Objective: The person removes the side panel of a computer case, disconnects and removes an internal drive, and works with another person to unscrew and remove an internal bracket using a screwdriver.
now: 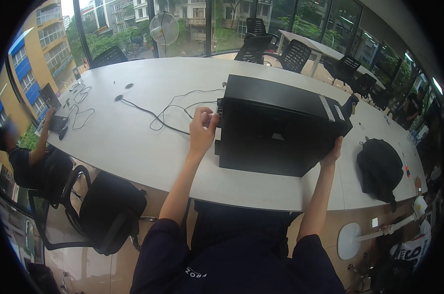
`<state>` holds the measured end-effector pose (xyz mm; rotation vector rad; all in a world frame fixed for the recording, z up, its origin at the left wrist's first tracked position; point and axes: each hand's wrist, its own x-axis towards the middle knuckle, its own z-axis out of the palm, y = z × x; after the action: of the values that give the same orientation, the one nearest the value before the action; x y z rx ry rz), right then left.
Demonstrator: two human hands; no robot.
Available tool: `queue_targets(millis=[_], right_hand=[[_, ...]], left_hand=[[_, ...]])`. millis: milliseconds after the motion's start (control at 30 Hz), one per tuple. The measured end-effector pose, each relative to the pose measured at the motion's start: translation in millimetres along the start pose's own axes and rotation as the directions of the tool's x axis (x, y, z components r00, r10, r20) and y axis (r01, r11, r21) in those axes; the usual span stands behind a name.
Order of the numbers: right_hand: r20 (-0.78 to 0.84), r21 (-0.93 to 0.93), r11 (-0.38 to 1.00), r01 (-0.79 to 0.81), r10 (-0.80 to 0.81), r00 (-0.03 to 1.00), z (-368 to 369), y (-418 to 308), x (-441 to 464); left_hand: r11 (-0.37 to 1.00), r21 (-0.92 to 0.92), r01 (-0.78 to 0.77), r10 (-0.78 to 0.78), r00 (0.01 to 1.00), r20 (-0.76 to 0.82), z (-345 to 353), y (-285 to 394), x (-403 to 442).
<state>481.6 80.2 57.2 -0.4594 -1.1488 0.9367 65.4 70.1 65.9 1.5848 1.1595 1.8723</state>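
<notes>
In the head view, a black computer case (276,139) is on the white table (148,78), directly in front of the person, its long axis running left to right and its right end angled slightly nearer. The left hand (202,128) is at the left end, beside the small parts that jut out there; its thumb and fingertips are drawn close together, but whether anything small is pinched between them I cannot tell. The right hand (332,151) is against the near lower part of the right end, its fingers partly hidden, so how firmly it holds the case cannot be told. The case thus lies between the hands, and the left hand is much the nearer to the jutting parts. A dark cable (144,112) runs over the table towards the left wrist, a thin cable (169,105) loops just beyond it, and a black bag (379,166) lies to the right
</notes>
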Motion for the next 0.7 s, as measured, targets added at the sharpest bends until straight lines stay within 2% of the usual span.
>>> queue_targets(millis=[100,167,300,367,467,533,700], right_hand=[[-0.038,-0.015,1.0,0.01,-0.01,0.999,1,-1,-1],[-0.045,-0.01,1.0,0.002,-0.003,0.999,-3,1,0],[0.003,0.042,0.999,-0.019,0.019,1.0,-12,5,1],[0.013,0.052,0.998,-0.021,0.02,1.0,-12,4,1],[0.036,0.017,1.0,-0.008,0.008,0.999,-8,2,1],[-0.081,-0.004,1.0,-0.012,0.012,0.997,5,-2,0],[-0.074,-0.022,1.0,0.003,-0.004,0.997,5,-1,0]], left_hand=[[0.998,-0.027,0.049,-0.048,0.998,0.045,-4,-2,-3],[0.972,-0.2,0.127,-0.087,0.977,0.195,-7,-11,-3],[0.957,-0.265,0.12,-0.065,0.976,0.207,-9,-11,-3],[0.931,-0.315,0.187,-0.107,0.962,0.253,-9,-7,-3],[0.919,-0.33,0.218,-0.126,0.953,0.277,-10,-3,-2],[0.909,-0.339,0.242,-0.155,0.952,0.265,-11,3,-3],[0.885,-0.381,0.266,-0.207,0.96,0.189,-5,10,-5]])
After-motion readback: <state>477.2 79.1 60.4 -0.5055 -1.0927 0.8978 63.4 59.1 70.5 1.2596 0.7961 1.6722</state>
